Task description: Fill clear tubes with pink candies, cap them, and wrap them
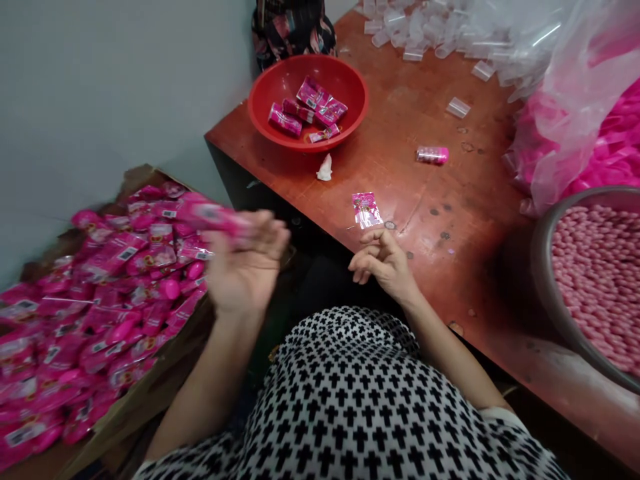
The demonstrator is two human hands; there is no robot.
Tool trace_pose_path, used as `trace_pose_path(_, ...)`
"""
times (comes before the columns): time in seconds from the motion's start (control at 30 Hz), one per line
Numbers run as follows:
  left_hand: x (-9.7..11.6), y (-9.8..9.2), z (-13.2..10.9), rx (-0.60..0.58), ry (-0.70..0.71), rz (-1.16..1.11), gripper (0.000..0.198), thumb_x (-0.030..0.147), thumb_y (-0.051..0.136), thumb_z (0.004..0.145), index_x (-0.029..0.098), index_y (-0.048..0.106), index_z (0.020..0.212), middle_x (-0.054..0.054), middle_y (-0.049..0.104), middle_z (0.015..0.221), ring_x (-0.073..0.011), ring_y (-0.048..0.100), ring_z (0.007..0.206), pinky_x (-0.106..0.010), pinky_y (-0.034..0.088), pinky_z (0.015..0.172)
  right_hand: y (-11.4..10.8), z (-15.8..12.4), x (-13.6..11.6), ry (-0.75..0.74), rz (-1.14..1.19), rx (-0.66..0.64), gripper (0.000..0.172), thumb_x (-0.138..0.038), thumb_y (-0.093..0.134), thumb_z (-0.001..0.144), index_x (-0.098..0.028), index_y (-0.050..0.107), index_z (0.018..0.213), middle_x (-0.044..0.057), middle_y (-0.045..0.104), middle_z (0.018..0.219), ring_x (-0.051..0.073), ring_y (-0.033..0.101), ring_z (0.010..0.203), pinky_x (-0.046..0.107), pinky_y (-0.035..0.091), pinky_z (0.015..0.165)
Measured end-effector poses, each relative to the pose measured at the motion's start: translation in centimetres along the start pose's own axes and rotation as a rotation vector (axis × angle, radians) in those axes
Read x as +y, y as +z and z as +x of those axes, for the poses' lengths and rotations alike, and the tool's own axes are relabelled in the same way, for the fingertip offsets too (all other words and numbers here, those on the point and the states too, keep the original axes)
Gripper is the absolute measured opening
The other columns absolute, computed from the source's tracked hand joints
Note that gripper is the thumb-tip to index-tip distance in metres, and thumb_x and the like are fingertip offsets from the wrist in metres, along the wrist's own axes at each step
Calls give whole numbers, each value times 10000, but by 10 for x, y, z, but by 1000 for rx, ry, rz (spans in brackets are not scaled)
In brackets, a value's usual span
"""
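My left hand [245, 273], palm up and blurred by motion, has a pink packet [213, 217] between its thumb and fingers, over the near edge of the box of packets. Loosely bent, the fingers of my right hand [377, 263] are apart and hold nothing, at the table's front edge. Just beyond them lies a flat pink wrapper [366, 210]. A small tube with a pink cap [433, 155] rests on its side farther back. Several pink packets [320, 100] are in the red bowl [257, 110].
On the left is a cardboard box [145, 393] full of pink packets [110, 293]. Clear tubes [435, 30] are heaped at the back of the table [400, 87]. At the right stand a bag of pink pieces [555, 133] and a tub of pink balls [600, 280]. Crumpled white material [325, 169] lies before the bowl.
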State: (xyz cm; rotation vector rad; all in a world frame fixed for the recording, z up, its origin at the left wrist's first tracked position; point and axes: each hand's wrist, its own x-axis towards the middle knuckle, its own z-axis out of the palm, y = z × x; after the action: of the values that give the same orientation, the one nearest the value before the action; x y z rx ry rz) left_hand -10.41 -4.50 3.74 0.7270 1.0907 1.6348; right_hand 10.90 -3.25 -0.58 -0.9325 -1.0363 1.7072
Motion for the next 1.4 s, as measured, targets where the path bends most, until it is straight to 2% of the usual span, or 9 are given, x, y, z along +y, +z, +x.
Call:
trace_pose_path(0.07,11,-21,12,221,217,-12,548,680,329,884,280,699,937,99,727,977,-105,633,1003,-305,474,1018,-9,0,-5,-17,-39,67,409,-435,718,728,-224,421,913,-67,666,592,93,593,400,161,462,361)
trace_pose_path(0.13,4,-29,25,255,212,58,590,725,336,850,271,683,998,68,727,1004,-129,648,996,-370,459,1041,-19,2,-6,-23,-79,139,384,-448,710,740,-216,441,887,-66,654,580,89,590,402,158,454,362)
trace_pose_path(0.2,-21,-18,37,99,166,335,496,646,497,834,256,652,1097,0,700,1125,-186,640,1060,-435,445,1045,-28,5,-7,-21,-118,180,367,-456,711,742,-207,470,863,-60,651,585,81,589,413,153,451,370)
trace_pose_path(0.33,-82,34,59,-357,412,981,472,516,614,821,204,637,1175,-79,571,1338,-273,445,1318,-501,263,1153,-38,10,-10,-13,-199,205,352,-468,717,736,-186,519,807,-37,655,590,77,586,425,159,460,389)
trace_pose_path(0.47,-119,65,76,-541,467,1233,357,323,651,832,196,647,1165,-101,523,1380,-325,347,1375,-570,179,1156,-49,14,-19,-13,-261,246,342,-467,726,727,-181,542,773,-28,655,583,79,579,425,167,462,391)
trace_pose_path(0.83,-134,67,74,-505,480,1138,182,255,565,886,206,706,990,-76,662,1203,-275,474,1295,-554,241,1140,-76,65,-13,-163,-419,269,355,-496,709,730,-185,539,717,-30,620,592,83,579,511,192,466,479)
trace_pose_path(1.17,-139,65,79,-450,543,995,191,225,524,898,184,699,963,-82,700,1115,-218,613,1130,-480,342,1103,-76,54,-18,-175,-390,393,391,-550,678,737,-183,558,800,10,659,770,101,635,654,211,508,578)
trace_pose_path(1.27,-132,67,75,-443,593,919,199,262,529,902,201,700,985,-80,681,1166,-213,599,1156,-463,342,1107,-72,69,-16,-171,-291,331,441,-553,725,676,-199,566,885,-2,664,808,106,632,708,224,521,626)
trace_pose_path(1.4,-116,74,69,-434,542,795,207,320,598,862,208,698,1004,-86,648,1227,-223,557,1212,-419,362,1098,-63,88,-17,-111,-152,253,474,-415,812,583,-199,551,914,-50,636,666,93,591,567,220,485,548)
